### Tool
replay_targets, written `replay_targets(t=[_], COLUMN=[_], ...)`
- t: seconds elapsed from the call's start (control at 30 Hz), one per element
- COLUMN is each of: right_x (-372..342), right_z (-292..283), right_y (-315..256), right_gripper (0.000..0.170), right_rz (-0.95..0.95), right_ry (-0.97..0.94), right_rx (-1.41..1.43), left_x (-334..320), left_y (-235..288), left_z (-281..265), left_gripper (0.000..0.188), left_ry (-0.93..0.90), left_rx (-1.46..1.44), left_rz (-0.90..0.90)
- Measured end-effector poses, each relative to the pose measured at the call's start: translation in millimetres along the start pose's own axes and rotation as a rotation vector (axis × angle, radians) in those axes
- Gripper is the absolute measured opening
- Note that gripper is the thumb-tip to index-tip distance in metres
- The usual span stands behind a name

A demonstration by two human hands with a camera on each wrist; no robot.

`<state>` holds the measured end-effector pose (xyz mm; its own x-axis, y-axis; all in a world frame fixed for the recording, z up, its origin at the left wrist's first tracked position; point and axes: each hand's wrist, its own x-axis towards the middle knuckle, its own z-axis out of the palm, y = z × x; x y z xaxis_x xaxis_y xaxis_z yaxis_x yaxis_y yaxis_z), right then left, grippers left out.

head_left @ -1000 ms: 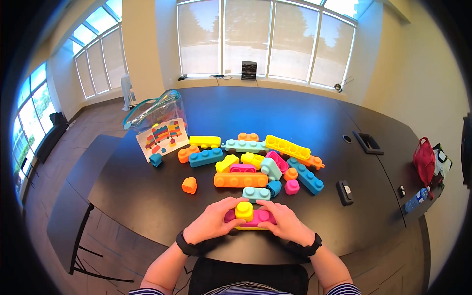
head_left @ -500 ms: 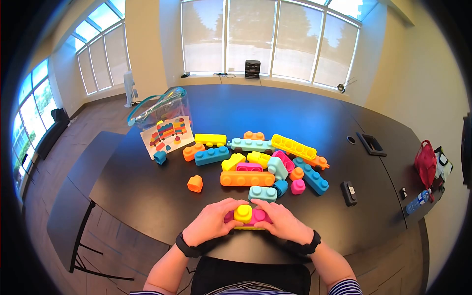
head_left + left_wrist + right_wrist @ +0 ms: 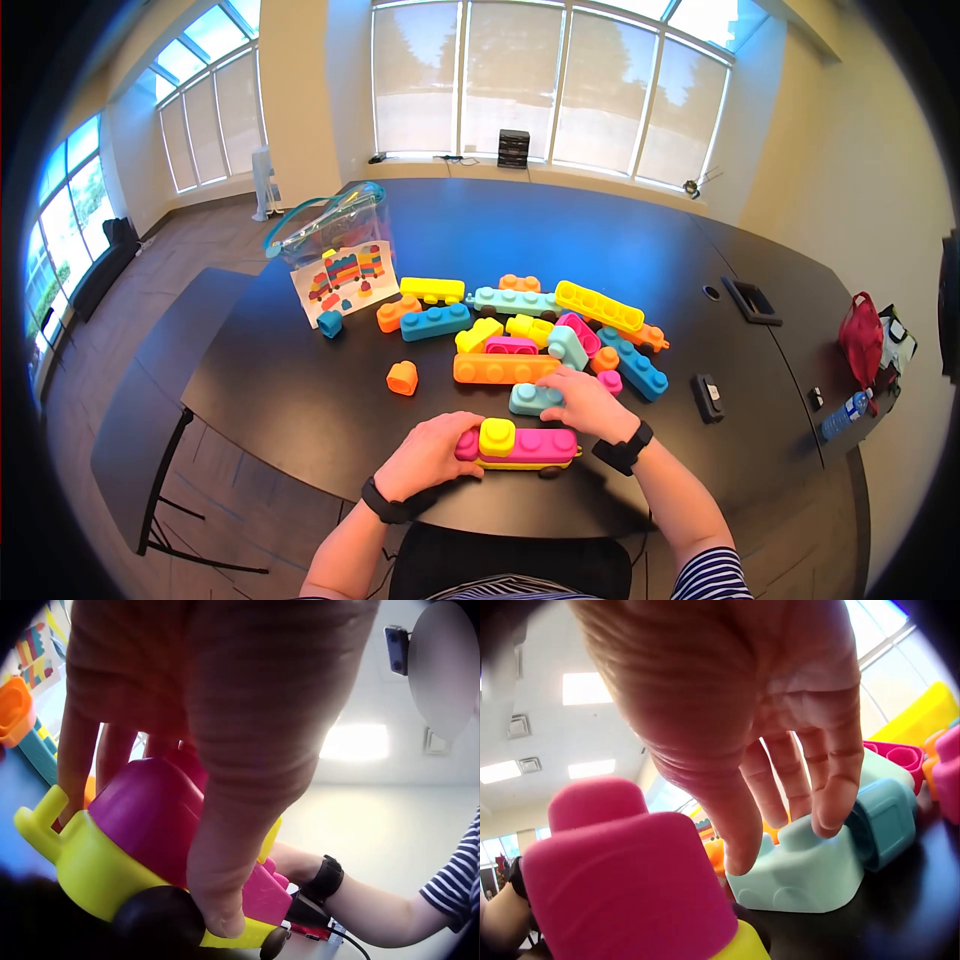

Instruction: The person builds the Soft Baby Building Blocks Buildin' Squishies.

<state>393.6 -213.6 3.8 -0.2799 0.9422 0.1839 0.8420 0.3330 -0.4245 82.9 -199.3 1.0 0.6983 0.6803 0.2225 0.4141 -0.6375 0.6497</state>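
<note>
My left hand (image 3: 430,458) holds the left end of a toy wagon, its thumb on the near side and fingers on the far side. The wagon is a long pink block (image 3: 545,443) on a yellow wheeled base (image 3: 94,874), with a small yellow block (image 3: 497,437) on top. Just beyond it lies a light-blue two-stud block (image 3: 527,400). My right hand (image 3: 595,405) grips this block at its right end, thumb (image 3: 739,851) against one side and fingers curled over the other. A teal block (image 3: 891,823) sits right beside it.
Behind the hands lies a cluster of blocks, with a long orange block (image 3: 505,368) nearest. A single orange block (image 3: 402,378) lies to the left. A clear bag (image 3: 340,225) with a picture card stands at the back left. On the right are a black device (image 3: 708,398) and a water bottle (image 3: 845,415).
My right hand has left the wagon and moved forward and right onto the light-blue block. My left hand stays on the wagon's left end, and its right end now shows.
</note>
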Motion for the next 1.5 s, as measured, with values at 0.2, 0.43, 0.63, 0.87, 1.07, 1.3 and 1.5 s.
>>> replay_targets(t=[0.2, 0.43, 0.63, 0.87, 1.07, 1.3, 1.5], right_x=[6.6, -12.9, -50.5, -57.2, -55.2, -52.8, -49.2], right_z=[4.5, -31.7, -57.3, -49.8, -48.7, -44.1, -40.6], right_y=[-9.0, -17.7, -54.0, -64.8, -66.2, -74.2, -74.6], right_gripper=[0.052, 0.052, 0.048, 0.05, 0.05, 0.048, 0.049], right_rz=[0.09, -0.006, -0.069, -0.048, -0.025, -0.049, -0.04], right_ry=[-0.056, 0.188, 0.014, -0.003, -0.01, 0.012, 0.004], right_rx=[-0.162, 0.062, 0.243, 0.204, 0.104, 0.041, 0.07], left_x=[0.5, 0.4, 0.3, 0.2, -0.3, 2.2, 0.4], left_y=[5.6, 8.8, 9.6, 12.0, 14.6, 20.4, 15.7], left_z=[-1.5, -2.7, 0.1, -0.7, -0.3, 3.0, 2.2], left_gripper=[0.067, 0.065, 0.062, 0.058, 0.067, 0.062, 0.057], left_ry=[0.009, 0.016, 0.017, 0.005, 0.037, 0.043, 0.018], left_rx=[-0.03, -0.021, -0.004, -0.011, -0.114, -0.143, -0.12], left_rz=[0.008, -0.001, -0.007, -0.006, 0.024, -0.041, -0.085])
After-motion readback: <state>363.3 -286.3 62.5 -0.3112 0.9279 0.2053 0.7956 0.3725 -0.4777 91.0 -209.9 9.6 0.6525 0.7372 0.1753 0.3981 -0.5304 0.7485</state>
